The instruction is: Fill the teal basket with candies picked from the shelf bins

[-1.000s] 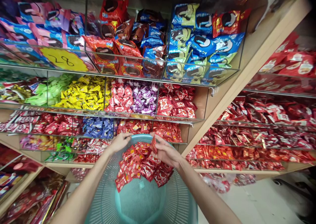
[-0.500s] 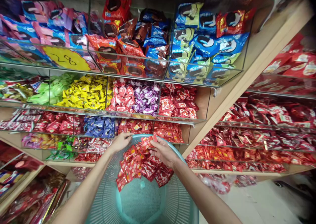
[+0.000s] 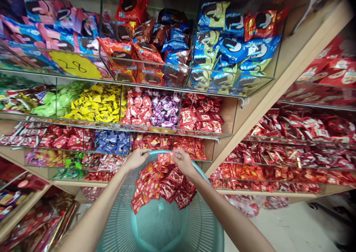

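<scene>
While the left hand [image 3: 137, 158] is clenched over the far rim of the teal basket [image 3: 167, 231], the right hand [image 3: 184, 163] is closed in a pinch on a red sachet [image 3: 170, 157]. That sachet is held at the top of a heap of like sachets [image 3: 162, 187], which is banked against the basket's far wall, with the mesh bottom left bare below it. Both forearms are stretched over the basket from the lower edge of the view.

The far rim is held just beside a shelf bin of similar red packets [image 3: 189, 147]; contact cannot be confirmed. Blue sweets [image 3: 111, 142] are recorded in the bin to its left. One tier up, green sweets [image 3: 59, 100], yellow sweets [image 3: 96, 104], pink and purple sweets [image 3: 152, 109] and more red packs [image 3: 201, 115] are kept in separate clear-fronted bins. On the top tier, biscuit packs [image 3: 167, 40] in pink, red and blue are stacked; a yellow tag [image 3: 73, 65] marked "28" is fixed at the left. A slanting wooden upright [image 3: 267, 96] divides these shelves from a right-hand rack [image 3: 292, 152] filled with red packets. Pale floor [image 3: 300, 226] is visible at lower right.
</scene>
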A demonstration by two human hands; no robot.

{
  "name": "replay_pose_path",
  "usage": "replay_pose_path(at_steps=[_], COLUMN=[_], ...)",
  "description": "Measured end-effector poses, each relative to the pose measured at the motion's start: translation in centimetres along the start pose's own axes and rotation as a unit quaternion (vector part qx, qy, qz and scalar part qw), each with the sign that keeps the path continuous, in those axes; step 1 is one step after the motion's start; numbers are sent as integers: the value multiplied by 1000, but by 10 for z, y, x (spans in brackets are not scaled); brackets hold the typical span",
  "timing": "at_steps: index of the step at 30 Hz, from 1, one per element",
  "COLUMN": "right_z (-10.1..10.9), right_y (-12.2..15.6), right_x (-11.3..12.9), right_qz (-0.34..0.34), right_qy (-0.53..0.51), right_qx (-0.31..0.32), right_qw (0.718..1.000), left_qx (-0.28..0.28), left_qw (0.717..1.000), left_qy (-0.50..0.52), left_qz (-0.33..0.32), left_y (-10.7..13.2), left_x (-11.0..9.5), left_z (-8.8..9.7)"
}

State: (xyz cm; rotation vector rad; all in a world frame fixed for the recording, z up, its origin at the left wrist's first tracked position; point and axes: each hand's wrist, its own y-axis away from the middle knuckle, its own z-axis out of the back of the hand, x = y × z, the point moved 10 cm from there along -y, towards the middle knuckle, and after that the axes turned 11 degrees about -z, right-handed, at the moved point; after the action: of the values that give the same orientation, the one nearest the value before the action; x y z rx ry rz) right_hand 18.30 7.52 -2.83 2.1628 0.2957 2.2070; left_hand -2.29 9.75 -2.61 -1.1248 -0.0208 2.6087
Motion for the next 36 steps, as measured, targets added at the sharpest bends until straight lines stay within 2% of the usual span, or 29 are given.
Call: replay_pose_path(at_steps=[8, 10, 12, 15, 18, 21, 24, 27, 29, 32, 36], right_z=[-19, -19, -17, -13, -7, 9, 46, 95, 116, 124, 117], right_y=[-16, -18, -15, -4, 5, 5, -5, -19, -28, -37, -42], right_x=[-8, -7, 2, 20, 32, 42, 45, 38, 26, 10, 5], right_qz=[-36, -20, 27, 98, 122, 123, 92, 6, -55, -102, -105], right_qy=[89, 131, 217, 344, 398, 414, 449, 533, 590, 634, 641], right_qx=[4, -9, -37, -94, -128, -141, -175, -233, -236, -209, -201], right_qw=[995, 991, 975, 929, 900, 891, 871, 814, 770, 737, 734], left_qx=[-4, -3, -4, -8, -12, -8, -8, -1, 7, 16, 16], left_qw=[1000, 1000, 1000, 1000, 1000, 1000, 1000, 1000, 1000, 1000, 1000], left_qy=[-6, -6, -4, 0, 5, 10, 13, 5, -7, -27, -23], left_qz=[0, -4, -8, -14, -13, -6, 3, 9, 7, 0, -6], left_y=[2, 2, 2, 1, 1, 1, 1, 1, 1, 1, 1], left_x=[-4, -5, -6, -8, -8, -7, -6, -4, -4, -4, -6], left_z=[2, 2, 2, 3, 4, 3, 4, 3, 2, 1, 1])
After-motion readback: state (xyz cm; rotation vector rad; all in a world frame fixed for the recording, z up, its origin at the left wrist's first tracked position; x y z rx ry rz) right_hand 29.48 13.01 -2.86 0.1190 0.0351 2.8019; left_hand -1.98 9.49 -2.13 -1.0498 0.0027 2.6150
